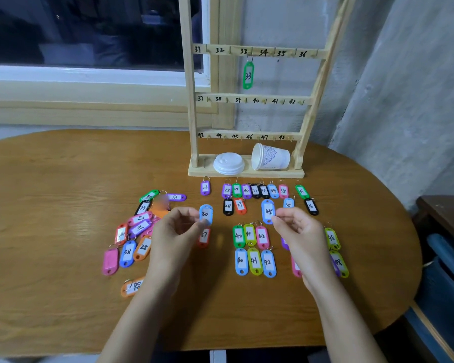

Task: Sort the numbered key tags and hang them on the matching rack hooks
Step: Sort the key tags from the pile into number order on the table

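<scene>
Nearest the camera, the left hand [173,231] and the right hand [299,231] are hovering above the wooden table [63,284]. The left hand is pinching a blue tag marked 30 [205,214] between thumb and fingertips, and the right hand is pinching a blue tag marked 45 [268,211] the same way, both tags held upright just over the tabletop.

Between the hands, two short rows of tags reading 40, 41, 42 [250,235] are lying side by side, one row in front of the other. Farther back, a line of tags [254,190] is showing 28, 29, 30, 31, 33, 34, 35 and 36, with a purple tag marked 26 [205,187] lying apart to its left. A loose pile of tags [136,226] is lying to the left of the left hand; 38, 25 and 31 are readable there.

The wooden rack [192,100] is standing at the table's far edge, its bars carrying handwritten numbers 31–36, 37–42 and 43–48. A green tag marked 33 [248,75] is hanging under the 33. On the rack's base a paper cup [271,157] is lying on its side beside a stack of white lids [228,163].
</scene>
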Tool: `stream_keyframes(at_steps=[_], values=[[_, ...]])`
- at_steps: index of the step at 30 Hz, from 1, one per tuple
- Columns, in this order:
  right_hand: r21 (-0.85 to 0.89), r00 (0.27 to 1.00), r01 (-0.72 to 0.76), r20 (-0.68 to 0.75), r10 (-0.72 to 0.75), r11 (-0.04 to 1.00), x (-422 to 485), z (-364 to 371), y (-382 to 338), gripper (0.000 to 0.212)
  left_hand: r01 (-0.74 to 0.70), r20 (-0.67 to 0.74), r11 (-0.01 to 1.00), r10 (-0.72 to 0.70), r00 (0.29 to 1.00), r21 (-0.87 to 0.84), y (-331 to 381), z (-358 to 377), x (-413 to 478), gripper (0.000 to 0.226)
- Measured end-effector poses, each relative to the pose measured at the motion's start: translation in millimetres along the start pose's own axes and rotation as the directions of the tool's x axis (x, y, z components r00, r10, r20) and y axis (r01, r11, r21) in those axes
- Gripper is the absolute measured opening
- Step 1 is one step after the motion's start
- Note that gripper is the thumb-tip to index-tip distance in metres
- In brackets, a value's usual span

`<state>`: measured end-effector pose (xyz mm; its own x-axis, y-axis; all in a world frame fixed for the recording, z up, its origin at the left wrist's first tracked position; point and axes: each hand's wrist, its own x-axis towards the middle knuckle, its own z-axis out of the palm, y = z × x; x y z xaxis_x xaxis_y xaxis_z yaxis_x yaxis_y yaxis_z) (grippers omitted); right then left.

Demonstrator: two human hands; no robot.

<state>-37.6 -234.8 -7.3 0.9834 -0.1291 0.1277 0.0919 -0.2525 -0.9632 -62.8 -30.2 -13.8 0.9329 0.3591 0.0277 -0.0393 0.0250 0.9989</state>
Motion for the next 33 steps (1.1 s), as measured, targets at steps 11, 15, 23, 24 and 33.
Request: stream_keyframes(at_steps=[11, 15, 23, 24, 33], values=[[-0.135, 0.991, 0.109, -0.059, -0.117, 0.985, 40.4, -12.3, -6.6, 0.015, -0.147, -0.007, 0.984, 0.149, 0.989, 0.101, 14.9, 8.3, 45.9, 0.013], [-0.143, 0.988, 0.103, -0.101, -0.118, 0.984, 40.3, -24.3, -8.3, 0.01, -0.137, 0.011, 0.984, 0.136, 0.991, 0.114, 11.5, 12.1, 45.1, 0.013], [-0.096, 0.973, 0.056, -0.217, -0.076, 0.994, 22.3, -59.5, 4.6, 0.015, -0.131, 0.115, 0.984, 0.117, 0.987, 0.124, 9.9, 30.8, 22.5, 0.016], [-0.105, 0.974, 0.044, -0.218, -0.066, 0.994, 18.7, -62.7, 6.6, 0.015, -0.133, 0.124, 0.984, 0.118, 0.985, 0.12, 9.6, 33.9, 19.0, 0.016], [-0.275, 0.986, -0.061, -0.166, 0.015, 0.959, -20.4, -77.4, 29.8, 0.02, -0.104, 0.187, 0.991, 0.086, 0.979, 0.088, 6.2, 47.7, -8.7, 0.014]])
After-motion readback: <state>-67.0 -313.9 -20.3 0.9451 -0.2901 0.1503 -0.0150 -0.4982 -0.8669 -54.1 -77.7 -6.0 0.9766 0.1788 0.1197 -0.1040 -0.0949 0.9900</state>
